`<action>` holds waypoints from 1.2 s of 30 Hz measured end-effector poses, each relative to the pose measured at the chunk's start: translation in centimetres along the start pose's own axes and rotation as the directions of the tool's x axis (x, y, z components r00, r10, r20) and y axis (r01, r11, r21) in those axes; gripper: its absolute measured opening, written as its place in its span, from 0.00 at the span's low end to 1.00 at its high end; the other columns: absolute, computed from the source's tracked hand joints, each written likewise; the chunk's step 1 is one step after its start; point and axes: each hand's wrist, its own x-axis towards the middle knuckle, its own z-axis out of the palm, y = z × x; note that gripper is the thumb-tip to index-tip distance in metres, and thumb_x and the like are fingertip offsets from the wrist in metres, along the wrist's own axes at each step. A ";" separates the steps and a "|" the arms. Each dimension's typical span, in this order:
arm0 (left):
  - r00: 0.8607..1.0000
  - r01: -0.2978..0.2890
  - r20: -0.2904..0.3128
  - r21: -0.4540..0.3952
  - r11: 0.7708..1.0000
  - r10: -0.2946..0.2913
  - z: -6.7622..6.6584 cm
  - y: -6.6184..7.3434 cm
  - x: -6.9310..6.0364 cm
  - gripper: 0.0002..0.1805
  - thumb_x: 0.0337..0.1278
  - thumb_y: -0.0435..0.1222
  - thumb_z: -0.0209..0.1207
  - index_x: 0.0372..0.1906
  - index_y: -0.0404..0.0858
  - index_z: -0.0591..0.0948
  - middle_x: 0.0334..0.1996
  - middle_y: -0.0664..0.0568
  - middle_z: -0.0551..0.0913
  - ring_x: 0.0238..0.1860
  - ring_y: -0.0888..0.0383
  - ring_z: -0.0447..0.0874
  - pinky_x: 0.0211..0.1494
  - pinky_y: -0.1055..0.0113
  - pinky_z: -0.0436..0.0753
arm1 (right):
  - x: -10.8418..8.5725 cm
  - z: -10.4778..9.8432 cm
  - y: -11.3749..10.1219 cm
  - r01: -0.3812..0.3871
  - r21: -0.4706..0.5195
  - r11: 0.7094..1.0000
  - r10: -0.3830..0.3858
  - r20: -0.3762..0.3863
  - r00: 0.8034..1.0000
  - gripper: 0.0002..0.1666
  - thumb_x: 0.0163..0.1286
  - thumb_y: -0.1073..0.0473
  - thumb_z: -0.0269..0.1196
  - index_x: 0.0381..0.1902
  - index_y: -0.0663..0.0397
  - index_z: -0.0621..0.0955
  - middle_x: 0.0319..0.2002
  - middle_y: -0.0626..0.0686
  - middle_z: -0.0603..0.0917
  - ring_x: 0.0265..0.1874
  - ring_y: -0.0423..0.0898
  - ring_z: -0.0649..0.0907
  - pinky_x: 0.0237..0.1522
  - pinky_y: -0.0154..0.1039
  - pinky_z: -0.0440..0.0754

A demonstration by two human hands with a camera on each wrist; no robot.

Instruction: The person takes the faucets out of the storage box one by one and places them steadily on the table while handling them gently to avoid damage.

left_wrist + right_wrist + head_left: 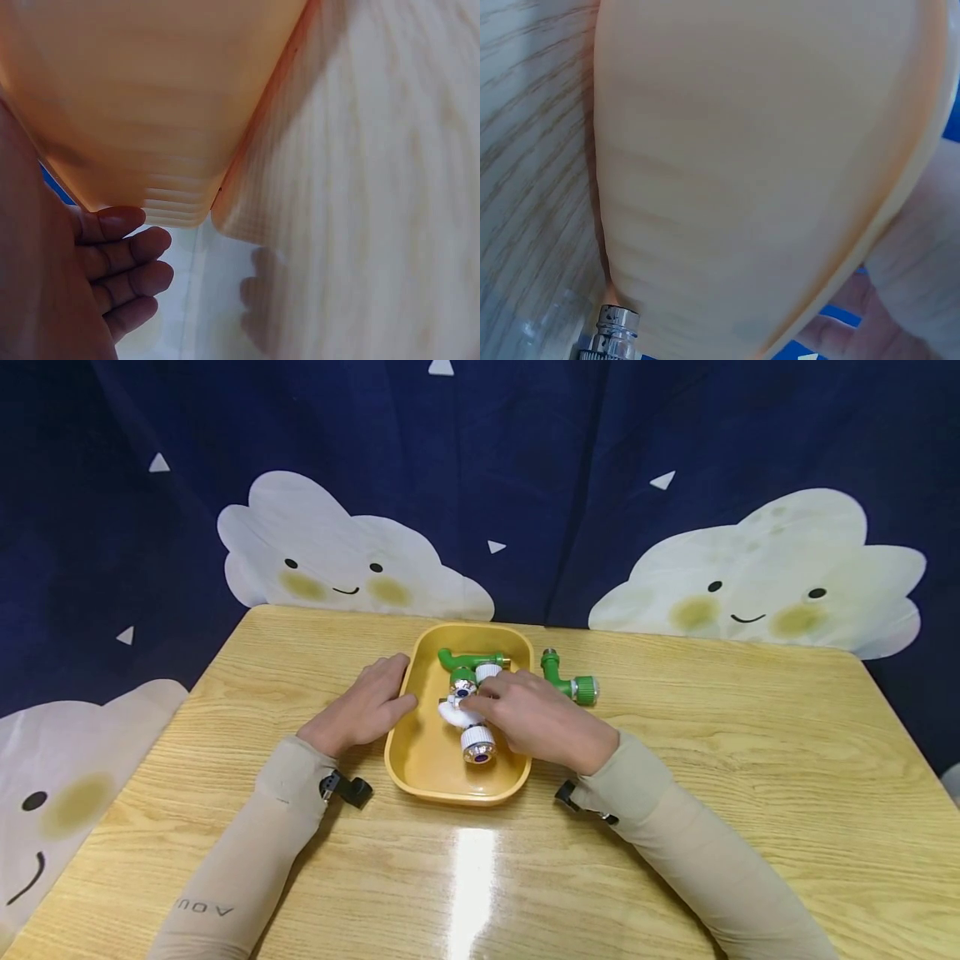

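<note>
Fingers of your right hand (534, 714) touch the white tap (456, 717) in the yellow tray (423, 768), can't tell if pinching | your left hand (367, 703) holds its side, thumb over the rim | left sleeve (251, 843) letters look like A, Q, U | 1 green tap (474, 661) inside, 1 other green tap (557, 678) outside | right hand hides some white tap

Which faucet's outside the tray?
The green-knobbed green faucet, lying on the table just right of the yellow tray; the others are in it.
</note>
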 end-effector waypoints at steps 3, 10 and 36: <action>1.000 0.004 0.003 -0.001 1.000 -0.004 -0.1 0.0 -0.1 0.20 0.64 0.41 0.50 0.56 0.34 0.72 0.46 0.42 0.78 0.49 0.46 0.72 0.58 0.50 0.69 | 0.0 -0.1 0.0 0.004 -0.013 1.000 -0.004 -0.005 1.000 0.24 0.68 0.70 0.65 0.59 0.46 0.85 0.49 0.50 0.87 0.50 0.50 0.86 0.57 0.49 0.84; 1.000 0.001 0.003 -0.013 1.000 -0.001 -0.3 0.0 -0.2 0.19 0.64 0.40 0.49 0.55 0.34 0.72 0.46 0.42 0.78 0.49 0.46 0.71 0.58 0.51 0.68 | 0.0 -0.4 0.0 0.011 -0.007 1.000 -0.011 -0.025 1.000 0.24 0.68 0.71 0.64 0.59 0.48 0.85 0.49 0.50 0.87 0.50 0.49 0.86 0.58 0.47 0.83; 1.000 -0.020 -0.007 0.002 1.000 0.020 -0.2 -0.1 -0.1 0.19 0.65 0.40 0.50 0.55 0.33 0.72 0.44 0.42 0.78 0.47 0.46 0.72 0.56 0.50 0.69 | -0.4 -1.1 -0.1 -0.003 -0.064 0.998 -0.002 -0.079 0.997 0.31 0.62 0.73 0.69 0.63 0.50 0.83 0.52 0.52 0.88 0.51 0.50 0.86 0.59 0.47 0.83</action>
